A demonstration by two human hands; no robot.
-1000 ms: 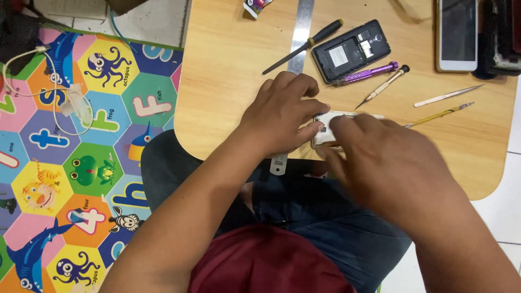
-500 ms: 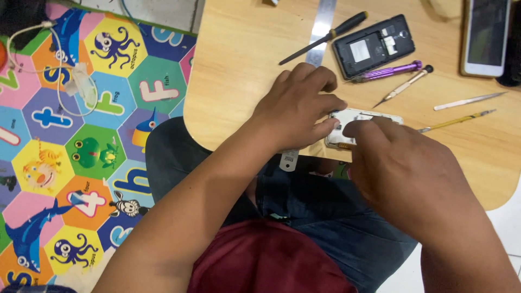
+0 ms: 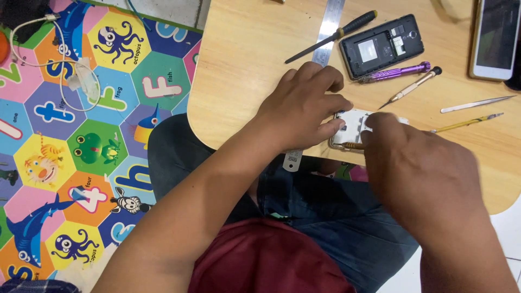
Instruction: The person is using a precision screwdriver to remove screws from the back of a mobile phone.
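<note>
Moved: both hands sit slightly lower right than before.
Surface: wooden table point(image 3: 244, 65), upper frame; alphabet mat point(image 3: 81, 135) left.
Grip: left hand point(image 3: 301, 108) pins white phone point(image 3: 353, 126); right hand point(image 3: 420, 171) pinches a tool point(image 3: 353, 145).

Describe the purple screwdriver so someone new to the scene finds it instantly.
Start at the wooden table and find the black, opened phone near its far edge. The purple screwdriver lies just below that phone, nearer the hands. It is the only purple tool; the neighbouring drivers have black or silver-brown handles.
</note>
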